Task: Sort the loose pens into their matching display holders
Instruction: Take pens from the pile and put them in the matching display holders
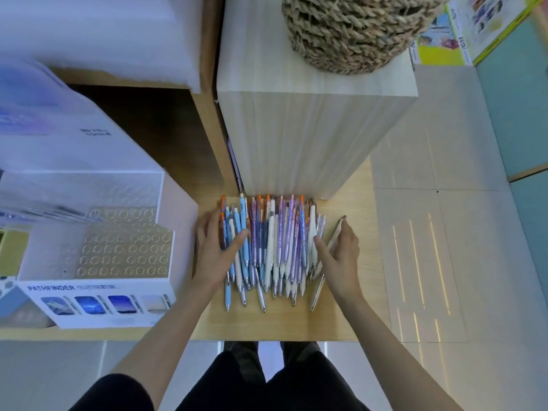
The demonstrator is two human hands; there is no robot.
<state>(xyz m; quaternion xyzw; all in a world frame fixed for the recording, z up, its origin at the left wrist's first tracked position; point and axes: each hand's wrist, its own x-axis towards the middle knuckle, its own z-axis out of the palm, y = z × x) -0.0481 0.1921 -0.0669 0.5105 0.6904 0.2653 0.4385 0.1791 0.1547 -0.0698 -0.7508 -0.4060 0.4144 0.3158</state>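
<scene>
**Corralling the pile, no pen sorted yet**

Display holder [124, 253] stands left, its holes unfilled. Left hand [215, 250] lies flat on the blue pens, grip slack. Pens [272, 247] are bunched on the surface [281, 321]. Right hand [341, 256] flanks the pile over one pale pen, and we can't tell its grip. Next, we reckon: pinch one pen and match it to a holder.

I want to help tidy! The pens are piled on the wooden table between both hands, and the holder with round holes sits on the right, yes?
No: the head view shows the holder with round holes on the left. The pens do lie on the wooden table between the left hand and right hand.
</scene>
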